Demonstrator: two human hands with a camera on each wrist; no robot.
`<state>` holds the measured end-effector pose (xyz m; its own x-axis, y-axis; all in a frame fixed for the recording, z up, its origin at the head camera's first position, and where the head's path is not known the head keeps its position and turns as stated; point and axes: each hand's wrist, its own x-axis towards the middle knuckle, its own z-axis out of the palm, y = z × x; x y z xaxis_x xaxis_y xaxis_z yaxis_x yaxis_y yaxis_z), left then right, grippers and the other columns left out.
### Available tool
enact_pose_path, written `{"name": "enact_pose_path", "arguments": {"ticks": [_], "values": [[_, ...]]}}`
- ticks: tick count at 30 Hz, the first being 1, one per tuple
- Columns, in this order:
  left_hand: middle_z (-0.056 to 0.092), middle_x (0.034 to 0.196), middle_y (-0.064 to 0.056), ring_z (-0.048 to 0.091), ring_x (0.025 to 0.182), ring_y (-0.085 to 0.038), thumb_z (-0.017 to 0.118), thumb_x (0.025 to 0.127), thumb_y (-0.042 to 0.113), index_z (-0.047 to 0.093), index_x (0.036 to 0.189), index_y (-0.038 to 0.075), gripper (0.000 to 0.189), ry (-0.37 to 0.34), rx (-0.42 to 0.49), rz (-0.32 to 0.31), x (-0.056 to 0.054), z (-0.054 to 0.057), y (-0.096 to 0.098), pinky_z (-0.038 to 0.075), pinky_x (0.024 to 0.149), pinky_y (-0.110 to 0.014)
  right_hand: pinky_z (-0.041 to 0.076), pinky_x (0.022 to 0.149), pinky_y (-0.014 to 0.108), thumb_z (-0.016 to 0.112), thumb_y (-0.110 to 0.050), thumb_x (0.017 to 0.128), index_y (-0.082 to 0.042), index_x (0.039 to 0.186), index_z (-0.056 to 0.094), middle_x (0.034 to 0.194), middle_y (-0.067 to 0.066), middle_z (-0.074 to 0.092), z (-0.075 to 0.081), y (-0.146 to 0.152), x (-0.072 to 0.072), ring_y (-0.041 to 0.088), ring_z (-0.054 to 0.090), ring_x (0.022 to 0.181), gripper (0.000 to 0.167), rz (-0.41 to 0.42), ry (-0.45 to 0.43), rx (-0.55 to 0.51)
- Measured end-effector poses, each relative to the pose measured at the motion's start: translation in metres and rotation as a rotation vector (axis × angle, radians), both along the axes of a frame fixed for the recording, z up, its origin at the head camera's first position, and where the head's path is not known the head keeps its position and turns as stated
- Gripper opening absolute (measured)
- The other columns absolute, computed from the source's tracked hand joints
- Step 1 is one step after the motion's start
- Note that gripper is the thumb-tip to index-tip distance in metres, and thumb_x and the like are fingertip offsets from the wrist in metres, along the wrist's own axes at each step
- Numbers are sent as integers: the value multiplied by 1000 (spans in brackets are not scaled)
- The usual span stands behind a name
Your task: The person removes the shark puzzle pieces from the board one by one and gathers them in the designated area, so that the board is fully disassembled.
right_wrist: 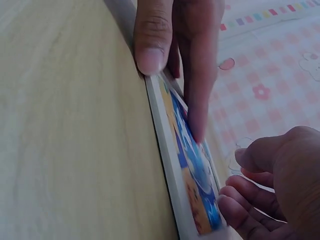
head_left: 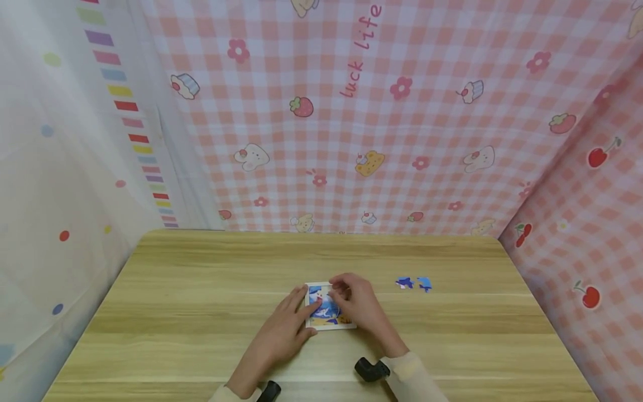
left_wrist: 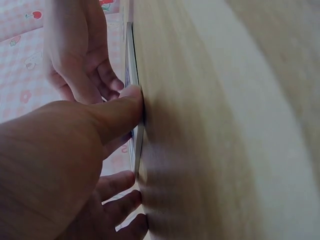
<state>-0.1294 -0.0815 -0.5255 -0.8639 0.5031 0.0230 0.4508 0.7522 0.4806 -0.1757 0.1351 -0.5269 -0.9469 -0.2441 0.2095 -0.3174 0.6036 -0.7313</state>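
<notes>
A small picture puzzle (head_left: pixel 326 311) in a white frame (head_left: pixel 329 328) lies on the table, with a blue sea scene and orange patches along its near edge. My left hand (head_left: pixel 283 334) rests at its left side. The left thumb touches the frame's near edge, and the straight index finger (right_wrist: pixel 199 107) presses on the picture. Over the upper right part my right hand (head_left: pixel 365 307) hovers close, fingers loosely bent and thumb apart from them. No piece shows between them. That hand hides the frame's right corner.
Two loose blue puzzle pieces, a left one (head_left: pixel 404 283) and a right one (head_left: pixel 425 284), lie on the wooden table (head_left: pixel 201 312) to the right of the frame. A pink checked cloth (head_left: pixel 321 139) hangs behind the table, with further cloths at both sides.
</notes>
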Motion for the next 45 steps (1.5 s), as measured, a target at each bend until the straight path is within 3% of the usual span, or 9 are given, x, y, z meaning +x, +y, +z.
{"name": "enact_pose_path", "arguments": {"ticks": [7,15,28,45], "values": [[30,165,-26,27,154,-45,64,101,27,52,151,11,54,46,9,-18,1,1,2,30,125,-57,53,70,18,75,-7,91,-4,110,73,95,4,69,-10,-10,-3,12,62,81,19,12,14,14],[30,166,-25,26,155,-45,65,100,28,54,149,13,52,17,44,-9,0,1,-1,28,126,-59,52,72,20,76,-8,89,-4,110,74,95,5,65,-17,-20,-2,14,60,83,22,-15,50,49],[31,166,-24,27,155,-44,67,99,28,58,146,13,50,8,53,-6,-3,-4,-2,30,125,-58,53,73,21,77,-9,89,-6,110,75,93,4,64,-14,-21,-1,14,60,83,21,-18,52,58],[34,164,-23,30,153,-44,69,97,29,61,142,11,49,25,60,11,-3,-3,-1,32,124,-58,49,71,25,74,-15,93,-9,110,73,91,2,58,-10,-23,-4,11,53,80,18,35,52,219]]}}
